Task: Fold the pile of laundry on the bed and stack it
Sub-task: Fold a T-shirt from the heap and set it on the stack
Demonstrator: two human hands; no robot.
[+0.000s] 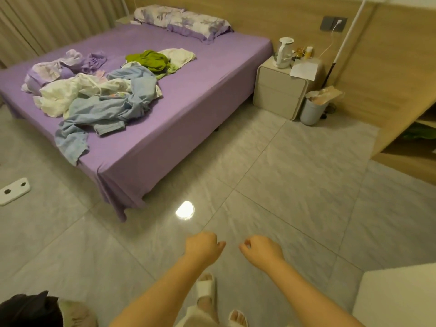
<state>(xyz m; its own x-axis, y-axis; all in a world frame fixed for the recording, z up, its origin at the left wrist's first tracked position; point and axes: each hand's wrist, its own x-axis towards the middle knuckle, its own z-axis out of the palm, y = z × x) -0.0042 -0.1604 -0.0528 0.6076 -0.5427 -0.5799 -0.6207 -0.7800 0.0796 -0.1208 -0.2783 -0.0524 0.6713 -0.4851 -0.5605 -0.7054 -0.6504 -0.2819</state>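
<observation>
A loose pile of laundry [99, 97] lies unfolded on the bed [188, 95] with a purple sheet, at the upper left. It holds light blue garments [111, 109], white pieces [59, 95], a green garment [151, 60] and lilac items [70, 64]. My left hand [203, 247] and my right hand [262, 250] hang over the tiled floor at the bottom centre, well away from the bed. The fingers of both curl loosely and hold nothing.
A white nightstand [280, 90] with a kettle [283, 53] and papers stands right of the bed, a small bin [313, 109] beside it. A patterned pillow [184, 21] lies at the bed's head. A white scale [14, 191] sits on the floor at left. White furniture [398, 298] fills the bottom right corner.
</observation>
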